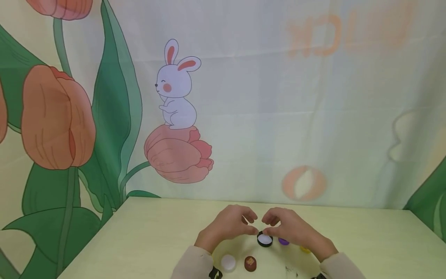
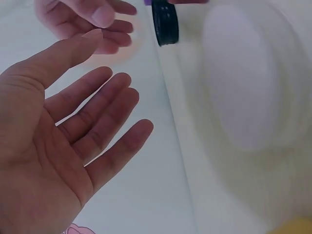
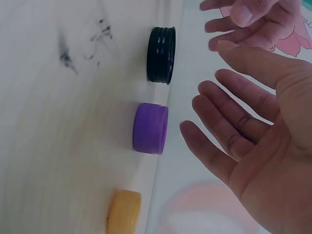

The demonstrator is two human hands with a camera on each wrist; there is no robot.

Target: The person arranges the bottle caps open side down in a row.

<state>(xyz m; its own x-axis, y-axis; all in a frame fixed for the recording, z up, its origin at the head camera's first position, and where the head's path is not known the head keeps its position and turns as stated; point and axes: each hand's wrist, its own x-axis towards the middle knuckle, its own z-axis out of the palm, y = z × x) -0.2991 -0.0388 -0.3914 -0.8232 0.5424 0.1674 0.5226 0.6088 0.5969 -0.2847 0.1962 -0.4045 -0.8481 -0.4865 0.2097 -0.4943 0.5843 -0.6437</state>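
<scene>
My left hand (image 1: 232,223) and right hand (image 1: 290,225) are raised above the table, facing each other with a small gap between the fingertips. Both have loosely bent fingers and hold nothing. In the head view, a black bottle cap (image 1: 265,240) with a white inside lies just below the thumbs. Beside it, partly hidden by my right hand, is a purple bottle cap (image 1: 283,241). Palm and spread fingers of the left hand (image 2: 73,122) show in the left wrist view; a large white round cap (image 2: 243,78) is nearby. The right hand (image 3: 258,122) appears likewise in its wrist view.
Under my right forearm a yellow cap (image 1: 305,250) peeks out. Nearer me lie a white cap (image 1: 228,263) and a reddish-brown cap (image 1: 250,264). Dark marks (image 3: 63,56) stain the pale table (image 1: 156,232). Behind stands a curtain (image 1: 258,116) printed with tulips and a rabbit.
</scene>
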